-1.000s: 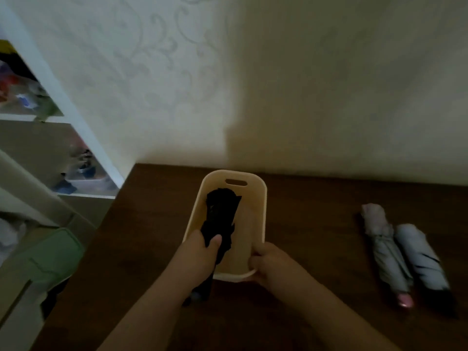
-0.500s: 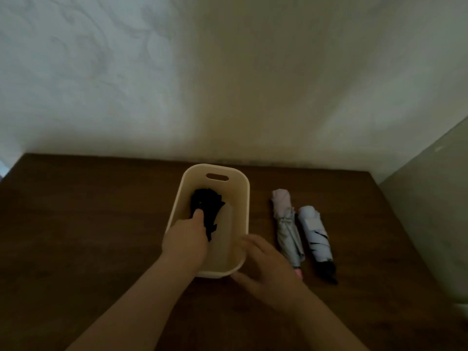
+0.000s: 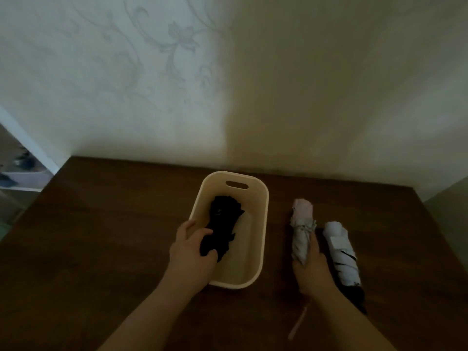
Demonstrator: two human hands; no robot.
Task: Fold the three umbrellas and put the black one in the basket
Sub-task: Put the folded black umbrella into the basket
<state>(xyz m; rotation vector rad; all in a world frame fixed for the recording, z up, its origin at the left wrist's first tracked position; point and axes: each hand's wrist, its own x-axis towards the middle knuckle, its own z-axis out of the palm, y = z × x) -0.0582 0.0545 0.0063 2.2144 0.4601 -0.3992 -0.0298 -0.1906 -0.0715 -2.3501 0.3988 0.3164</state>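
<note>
three folded umbrellas: left hand (image 3: 193,252) grips the black umbrella (image 3: 220,228) inside the basket (image 3: 263,224) at frame centre, right hand (image 3: 312,269) clasps the pink-tipped umbrella (image 3: 301,231) beside the striped umbrella (image 3: 340,254); placement step seemingly ending, needing only release.

The left hand (image 3: 190,252) held the black umbrella (image 3: 220,229) inside the cream basket (image 3: 262,219). The basket sat on the brown bench (image 3: 101,236). The right hand (image 3: 312,271) gripped the pink umbrella (image 3: 301,229). A white striped umbrella (image 3: 340,252) lay just beside it.
</note>
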